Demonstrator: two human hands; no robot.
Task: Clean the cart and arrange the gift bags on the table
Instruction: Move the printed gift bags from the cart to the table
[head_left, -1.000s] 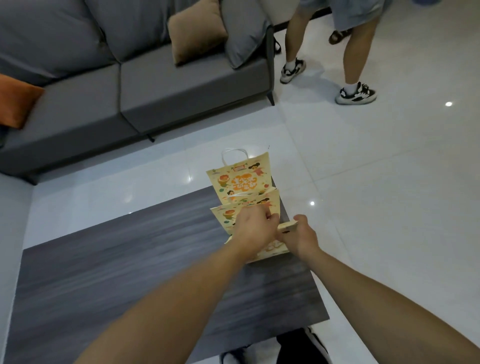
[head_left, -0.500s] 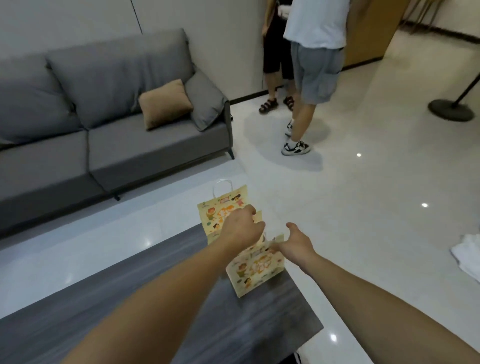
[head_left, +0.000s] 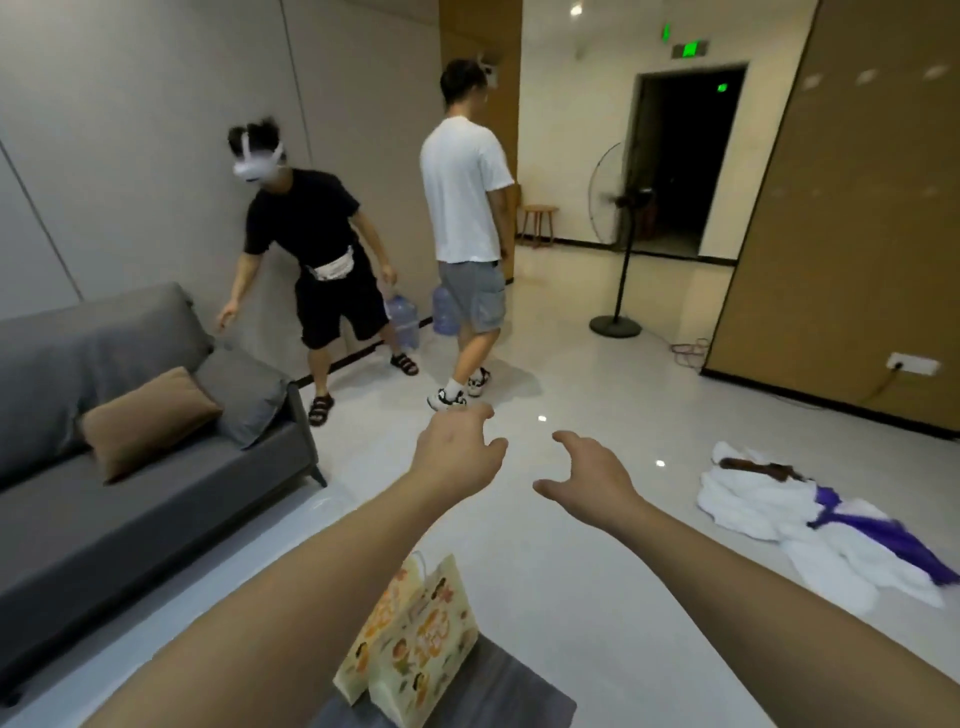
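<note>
Yellow gift bags (head_left: 415, 644) with cartoon prints stand in a row on the corner of the dark grey table (head_left: 519, 696) at the bottom of the view, partly behind my left forearm. My left hand (head_left: 457, 452) is raised well above and beyond them, fingers loosely spread, holding nothing. My right hand (head_left: 592, 478) hovers beside it, also open and empty. No cart is in view.
A grey sofa (head_left: 130, 467) with a brown cushion stands at the left. Two people (head_left: 462, 234) stand on the tiled floor ahead, near water jugs. A standing fan (head_left: 618, 234) is further back. White and purple cloth (head_left: 810, 519) lies on the floor at the right.
Both hands let go of the gift bags and rose away from them. The view swung up from the table toward the room.
</note>
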